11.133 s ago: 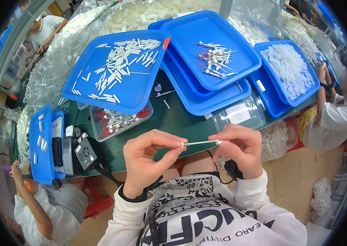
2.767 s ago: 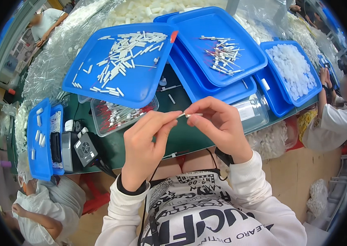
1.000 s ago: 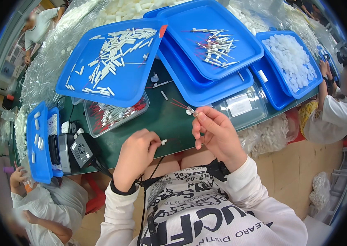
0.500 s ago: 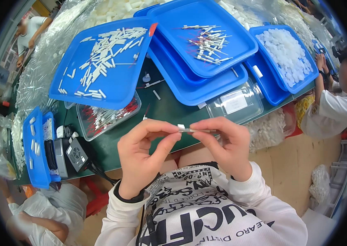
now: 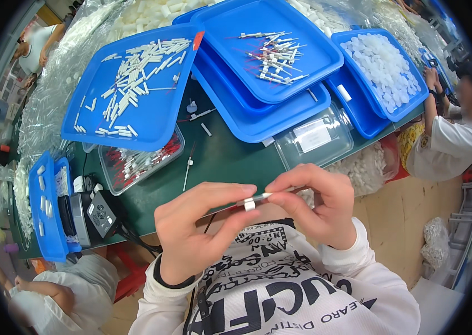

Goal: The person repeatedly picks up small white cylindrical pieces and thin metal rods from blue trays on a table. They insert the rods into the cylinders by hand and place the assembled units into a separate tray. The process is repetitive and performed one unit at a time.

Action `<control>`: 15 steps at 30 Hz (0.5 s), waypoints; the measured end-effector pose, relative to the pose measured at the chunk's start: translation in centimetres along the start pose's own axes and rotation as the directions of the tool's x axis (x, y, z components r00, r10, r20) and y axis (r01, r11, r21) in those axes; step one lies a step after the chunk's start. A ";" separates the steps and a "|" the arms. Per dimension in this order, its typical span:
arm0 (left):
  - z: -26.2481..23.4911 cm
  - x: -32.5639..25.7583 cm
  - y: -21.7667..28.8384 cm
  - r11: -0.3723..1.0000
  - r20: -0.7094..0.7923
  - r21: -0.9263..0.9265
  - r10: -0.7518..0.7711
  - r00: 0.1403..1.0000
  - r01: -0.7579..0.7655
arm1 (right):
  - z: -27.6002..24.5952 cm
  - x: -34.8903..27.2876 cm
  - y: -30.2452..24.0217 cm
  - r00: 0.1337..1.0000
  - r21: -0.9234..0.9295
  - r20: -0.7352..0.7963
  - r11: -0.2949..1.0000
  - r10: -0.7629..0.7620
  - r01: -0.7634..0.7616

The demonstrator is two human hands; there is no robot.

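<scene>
Just past the table's near edge, both my hands meet over a thin grey rod (image 5: 259,197) with a small white piece (image 5: 250,205) on it. My left hand (image 5: 194,231) is closed, its thumb and forefinger pinching around the white piece at the rod's left part. The right-hand end sits between the thumb and forefinger of my right hand (image 5: 325,209), which hides part of it. Beyond my left hand, a similar thin rod with a white piece (image 5: 189,163) lies on the green table (image 5: 219,162).
Blue trays hold white tubes (image 5: 96,61), red-wired white parts (image 5: 314,44) and translucent white pieces (image 5: 381,111). A clear box (image 5: 114,184) of wired parts stands left, a clear lid (image 5: 325,151) right. A black device (image 5: 102,212) sits near the left edge. Co-workers are on both sides.
My hands have come a little nearer to me, and the rod has tilted, right end higher. The rod lying on the table, mostly hidden before, now shows.
</scene>
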State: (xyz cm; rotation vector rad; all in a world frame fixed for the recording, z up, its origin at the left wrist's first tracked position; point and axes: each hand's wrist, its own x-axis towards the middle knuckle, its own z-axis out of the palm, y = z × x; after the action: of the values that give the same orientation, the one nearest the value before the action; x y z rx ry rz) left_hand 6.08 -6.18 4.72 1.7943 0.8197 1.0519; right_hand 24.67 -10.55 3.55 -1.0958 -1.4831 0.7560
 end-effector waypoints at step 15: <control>-0.8 -0.5 -0.4 0.855 0.066 -0.398 -0.336 0.940 0.334 | 0.0 -0.1 0.6 0.961 -0.188 0.020 0.943 -0.275 0.274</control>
State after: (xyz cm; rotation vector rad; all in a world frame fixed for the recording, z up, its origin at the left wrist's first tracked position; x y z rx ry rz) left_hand 5.14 -6.22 4.42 1.2448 0.8132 0.9141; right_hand 24.79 -10.39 3.03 -1.0006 -1.6862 0.4221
